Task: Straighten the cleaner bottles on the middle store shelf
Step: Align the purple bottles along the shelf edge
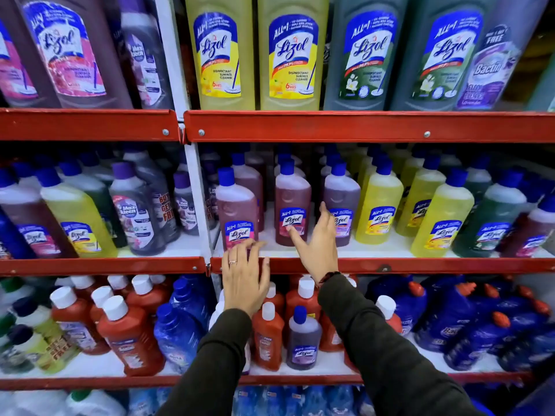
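Note:
On the middle shelf (420,264) stand rows of blue-capped cleaner bottles. A pink bottle (236,205) is at the front left of the bay, a second pink bottle (292,202) beside it, then a purple bottle (342,199) and yellow bottles (379,205). My left hand (244,277) lies over the red shelf edge, fingertips at the base of the first pink bottle, fingers spread, holding nothing. My right hand (316,240) is spread open in front of the gap between the second pink bottle and the purple one, the thumb tip against the pink bottle's label.
Large yellow and green bottles (292,52) fill the upper shelf. The lower shelf holds red bottles with white caps (129,334), blue bottles (450,319) and one small purple bottle (303,340). A white upright post (196,193) divides the bays.

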The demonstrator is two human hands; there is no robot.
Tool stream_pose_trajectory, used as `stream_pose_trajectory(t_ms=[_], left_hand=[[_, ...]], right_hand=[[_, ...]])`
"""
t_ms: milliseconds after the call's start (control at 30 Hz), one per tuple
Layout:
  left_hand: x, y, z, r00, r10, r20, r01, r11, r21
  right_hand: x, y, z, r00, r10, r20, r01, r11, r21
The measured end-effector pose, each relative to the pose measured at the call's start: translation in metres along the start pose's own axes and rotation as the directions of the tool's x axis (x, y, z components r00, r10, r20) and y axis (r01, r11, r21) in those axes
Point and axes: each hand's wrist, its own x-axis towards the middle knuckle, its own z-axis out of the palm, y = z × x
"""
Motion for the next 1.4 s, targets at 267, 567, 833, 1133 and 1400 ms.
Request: stream_pose_trajectory(t_ms=[267, 567, 833, 1133, 1400], left_hand=[[-0.006, -0.022, 0.01, 1.0, 0.023, -0.014, -0.023, 1.0, -0.001], [-0.008, -0.027, 0.011, 0.998, 0.055, -0.011, -0.055, 0.998, -0.005], [-0.01, -0.027, 0.01, 0.998, 0.056, -0.028, -0.056, 0.998, 0.002], [-0.011, -0.024, 0.011, 1.0, 0.029, 0.002, -0.03, 1.0, 0.007], [-0.01, -0.022, 0.008, 1.0, 0.011, 0.007, -0.011, 1.0, 0.007]], right_hand=[[0.039, -0.031, 0.03, 0.987, 0.149, -0.066, -0.146, 0.988, 0.044], [0.047, -0.031, 0.048, 0.972, 0.221, -0.085, -0.224, 0.974, -0.023], [0.028, -0.028, 0.039, 0.982, 0.172, -0.076, -0.174, 0.984, -0.029], [0.007, -0.026, 0.029, 0.99, 0.133, -0.05, -0.135, 0.99, -0.045], [-0.001, -0.023, 0.017, 0.991, 0.098, -0.093, -0.094, 0.995, 0.045]])
